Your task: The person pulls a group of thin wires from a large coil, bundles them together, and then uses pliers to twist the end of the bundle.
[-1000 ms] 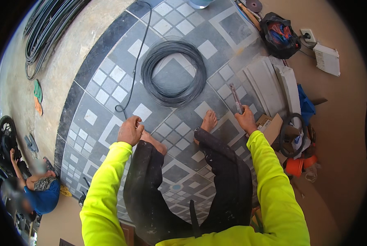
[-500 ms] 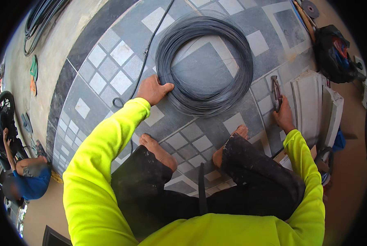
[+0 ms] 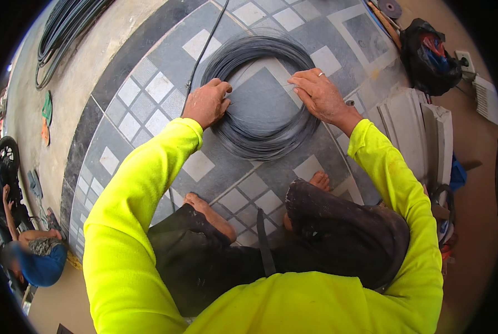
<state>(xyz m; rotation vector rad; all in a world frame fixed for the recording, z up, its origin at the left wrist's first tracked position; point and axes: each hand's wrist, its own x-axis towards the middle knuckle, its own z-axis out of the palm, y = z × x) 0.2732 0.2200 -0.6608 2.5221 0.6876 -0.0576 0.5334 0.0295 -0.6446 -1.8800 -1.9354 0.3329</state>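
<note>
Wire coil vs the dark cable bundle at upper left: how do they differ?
The wire coil looks finer-stranded than the cable bundle. The wire coil lies on patterned tile, the cable bundle on plain concrete. Left hand and right hand are at the wire coil; neither is near the cable bundle. Shared: dark, looped in many turns.

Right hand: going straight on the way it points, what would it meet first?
The right hand would likely meet the upper-left stretch of the wire coil, across its open middle; depth is unclear.
</note>
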